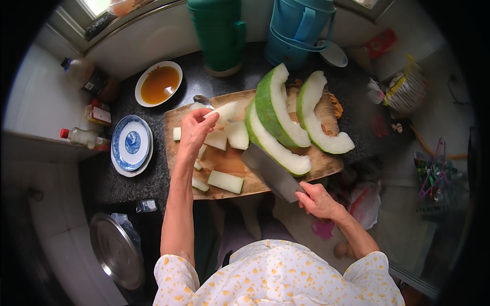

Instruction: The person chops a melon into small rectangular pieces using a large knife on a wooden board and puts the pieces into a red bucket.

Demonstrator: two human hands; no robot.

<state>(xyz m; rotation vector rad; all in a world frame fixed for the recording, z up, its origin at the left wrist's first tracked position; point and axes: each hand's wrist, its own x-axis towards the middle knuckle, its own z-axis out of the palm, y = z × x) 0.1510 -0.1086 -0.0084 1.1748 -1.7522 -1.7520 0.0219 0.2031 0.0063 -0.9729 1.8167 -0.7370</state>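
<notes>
My left hand (197, 128) pinches a pale piece of winter melon (226, 111) above the left part of a wooden cutting board (226, 162). In my right hand (317, 201) is the handle of a cleaver (271, 172), its broad blade slanting over the board's front edge. Large curved winter melon slices (277, 111) with green rind lie on the right half, one leaning over another. Another curved slice (306, 109) rests at the far right. Cut chunks (226, 181) of melon are scattered below and around my left hand, which partly hides them. Behind it shows a metal spoon (203, 100).
A bowl of brown liquid (160, 85) and stacked blue-and-white plates (131, 143) stand left of the board. Behind it are a green thermos flask (217, 36) and a blue bucket-like container (298, 34). Bottles (86, 139) line the left wall. A round metal lid (116, 250) sits lower left.
</notes>
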